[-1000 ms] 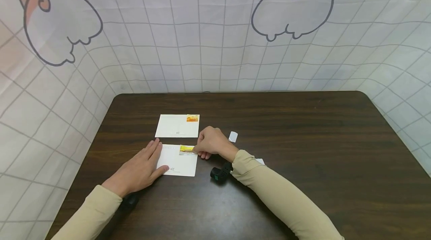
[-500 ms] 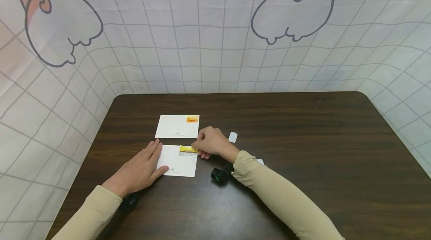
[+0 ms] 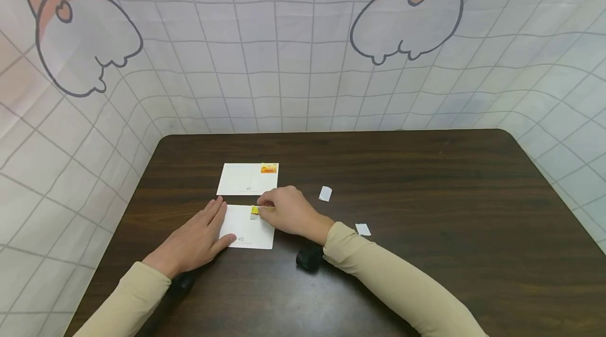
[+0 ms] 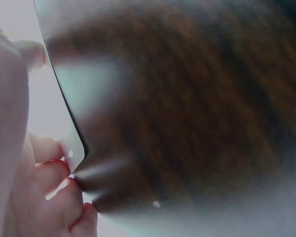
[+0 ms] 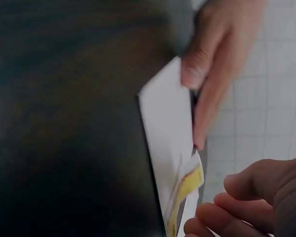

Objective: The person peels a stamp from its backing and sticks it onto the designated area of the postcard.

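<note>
A white postcard (image 3: 248, 237) lies on the table, with a yellow stamp (image 3: 254, 213) at its upper right. My left hand (image 3: 191, 240) rests flat over the card's left edge, thumb on its lower part. In the left wrist view, its fingertips line up at the card (image 4: 49, 106) corner. Over the stamp's right part is my right hand (image 3: 291, 213), which hides that part in the head view. The right wrist view shows the stamp (image 5: 190, 182) with an edge standing up from the card, and the right thumb (image 5: 237, 185) apart from it, fingers loosely bent.
Just behind lies a second white postcard (image 3: 236, 179) bearing an orange stamp (image 3: 269, 168). Two small white paper pieces, one upper (image 3: 325, 193) and one lower (image 3: 363, 230), lie right of the hands. A black wrist camera (image 3: 309, 259) hangs under the right wrist.
My right hand has shifted left from the stamp's right end, now covering more of it. More of the lower paper piece shows by the right sleeve. The left hand stays in place.
</note>
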Demonstrator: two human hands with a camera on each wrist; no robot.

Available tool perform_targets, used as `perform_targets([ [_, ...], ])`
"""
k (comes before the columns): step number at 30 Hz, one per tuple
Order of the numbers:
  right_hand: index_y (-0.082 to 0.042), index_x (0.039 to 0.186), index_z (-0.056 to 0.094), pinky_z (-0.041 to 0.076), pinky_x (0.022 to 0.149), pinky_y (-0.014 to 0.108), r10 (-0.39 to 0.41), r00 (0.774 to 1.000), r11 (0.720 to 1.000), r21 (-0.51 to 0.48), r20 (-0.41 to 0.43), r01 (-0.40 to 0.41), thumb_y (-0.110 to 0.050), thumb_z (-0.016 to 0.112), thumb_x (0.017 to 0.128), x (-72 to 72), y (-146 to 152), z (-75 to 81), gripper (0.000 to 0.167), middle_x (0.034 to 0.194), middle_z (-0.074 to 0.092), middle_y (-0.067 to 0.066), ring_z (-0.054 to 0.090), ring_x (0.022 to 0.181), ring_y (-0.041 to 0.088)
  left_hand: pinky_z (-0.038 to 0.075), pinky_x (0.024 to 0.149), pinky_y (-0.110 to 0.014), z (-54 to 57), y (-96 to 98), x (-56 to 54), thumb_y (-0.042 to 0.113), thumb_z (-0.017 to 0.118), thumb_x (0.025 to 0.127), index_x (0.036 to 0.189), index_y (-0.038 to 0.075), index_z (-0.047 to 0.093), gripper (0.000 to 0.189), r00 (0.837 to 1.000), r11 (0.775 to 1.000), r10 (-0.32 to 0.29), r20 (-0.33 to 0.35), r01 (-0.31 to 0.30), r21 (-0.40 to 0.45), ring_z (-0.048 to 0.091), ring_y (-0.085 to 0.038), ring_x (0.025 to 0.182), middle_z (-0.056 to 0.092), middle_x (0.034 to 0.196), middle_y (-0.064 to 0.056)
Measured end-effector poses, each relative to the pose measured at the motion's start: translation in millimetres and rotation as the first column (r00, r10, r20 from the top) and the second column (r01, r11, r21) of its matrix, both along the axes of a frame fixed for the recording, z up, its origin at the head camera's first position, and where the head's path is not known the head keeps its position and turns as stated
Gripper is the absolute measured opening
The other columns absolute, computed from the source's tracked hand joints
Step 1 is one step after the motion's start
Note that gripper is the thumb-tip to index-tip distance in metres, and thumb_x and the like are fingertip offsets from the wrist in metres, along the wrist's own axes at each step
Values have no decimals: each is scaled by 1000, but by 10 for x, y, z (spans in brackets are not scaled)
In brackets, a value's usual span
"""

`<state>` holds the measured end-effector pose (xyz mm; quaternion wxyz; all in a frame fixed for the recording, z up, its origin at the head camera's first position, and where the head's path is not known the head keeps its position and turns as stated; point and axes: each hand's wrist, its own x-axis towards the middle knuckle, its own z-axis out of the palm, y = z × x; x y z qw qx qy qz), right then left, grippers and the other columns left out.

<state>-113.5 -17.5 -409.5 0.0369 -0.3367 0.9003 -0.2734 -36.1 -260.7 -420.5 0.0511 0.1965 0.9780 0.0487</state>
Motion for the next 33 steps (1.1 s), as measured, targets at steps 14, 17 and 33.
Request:
perform_targets([
  [14, -11, 121, 76, 62, 79, 23, 174, 964, 975, 174, -201, -140, -16, 66, 98, 193, -79, -66, 25, 117, 79, 2, 74, 95, 6, 38, 123, -56, -11, -3, 7, 45, 55, 105, 155, -12, 35, 78, 1000, 1000, -14, -14, 14, 0, 36, -46, 153, 33, 165, -31],
  [17, -11, 122, 75, 62, 82, 25, 177, 960, 974, 176, -219, -140, -16, 65, 99, 185, -89, -79, 26, 119, 79, 2, 75, 99, 7, 38, 123, -56, -16, -8, 5, 45, 55, 105, 155, -11, 35, 78, 1000, 1000, -11, -11, 11, 0, 36, -46, 153, 32, 165, -31],
  [33, -4, 157, 42, 40, 125, 36, 235, 970, 868, 463, -59, -182, -63, 52, 102, 378, -146, -44, 81, 167, 38, 14, 37, 157, 24, 38, 123, -57, -27, -27, 25, 44, 55, 105, 155, -11, 35, 77, 1000, 1000, -16, -15, 16, -5, 35, -46, 154, 32, 165, -31],
])
